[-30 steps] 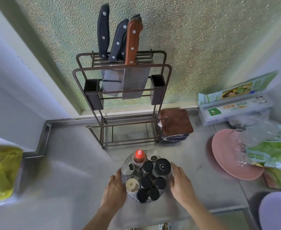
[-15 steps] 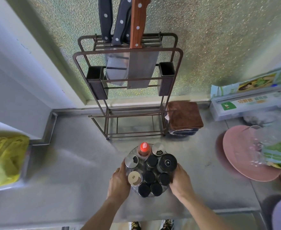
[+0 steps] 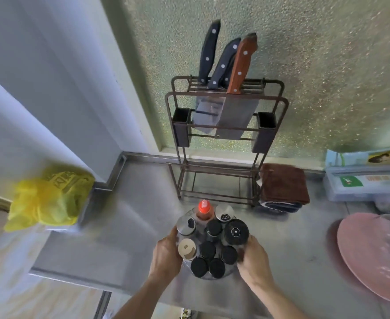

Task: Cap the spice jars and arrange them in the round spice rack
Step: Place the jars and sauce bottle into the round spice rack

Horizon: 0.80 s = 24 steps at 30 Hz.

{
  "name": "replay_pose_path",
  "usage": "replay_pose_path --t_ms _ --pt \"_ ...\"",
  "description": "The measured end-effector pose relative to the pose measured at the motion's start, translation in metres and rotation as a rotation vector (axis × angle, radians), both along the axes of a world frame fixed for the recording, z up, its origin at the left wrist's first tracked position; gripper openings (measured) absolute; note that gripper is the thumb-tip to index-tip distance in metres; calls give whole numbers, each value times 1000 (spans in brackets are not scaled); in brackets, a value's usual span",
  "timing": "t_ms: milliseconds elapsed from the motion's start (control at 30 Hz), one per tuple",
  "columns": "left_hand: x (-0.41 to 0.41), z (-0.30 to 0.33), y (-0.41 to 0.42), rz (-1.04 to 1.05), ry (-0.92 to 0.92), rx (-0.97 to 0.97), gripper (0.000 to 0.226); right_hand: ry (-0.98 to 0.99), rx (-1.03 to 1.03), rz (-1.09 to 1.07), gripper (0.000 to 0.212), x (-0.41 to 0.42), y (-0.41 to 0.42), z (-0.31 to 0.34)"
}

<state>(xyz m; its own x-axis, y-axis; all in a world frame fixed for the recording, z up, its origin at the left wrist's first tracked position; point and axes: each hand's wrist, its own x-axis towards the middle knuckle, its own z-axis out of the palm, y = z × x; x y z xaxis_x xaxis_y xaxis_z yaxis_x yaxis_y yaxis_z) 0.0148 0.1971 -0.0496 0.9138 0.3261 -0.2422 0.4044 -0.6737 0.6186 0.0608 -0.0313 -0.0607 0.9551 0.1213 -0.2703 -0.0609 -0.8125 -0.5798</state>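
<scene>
The round spice rack stands near the front edge of the steel counter, filled with several capped jars. Most have black lids; a red-tipped bottle and a silver shaker stand at the back, another silver-lidded jar at the left, a tan-lidded jar at the front left and a wide black-lidded jar at the right. My left hand grips the rack's left side. My right hand grips its right side.
A brown metal knife rack holding three knives stands behind against the wall. A folded brown cloth lies to its right. A pink plate and boxes are at the right, a yellow bag at the left.
The view has swung to the left, so the rack and both hands sit further right in frame. Both hands stay clasped on the rack's sides.
</scene>
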Motion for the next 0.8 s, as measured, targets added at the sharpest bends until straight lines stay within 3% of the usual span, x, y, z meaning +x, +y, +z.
replay_pose_path --t_ms 167,367,567,800 --pt "-19 11 56 119 4 23 46 -14 80 103 55 3 59 18" --pt "-17 -10 161 186 -20 43 58 -37 69 154 41 24 165 10" --pt "31 -26 253 201 -15 92 56 -33 125 141 35 72 260 -8" --pt "93 -26 290 182 2 124 47 -97 72 107 30 132 313 -31"
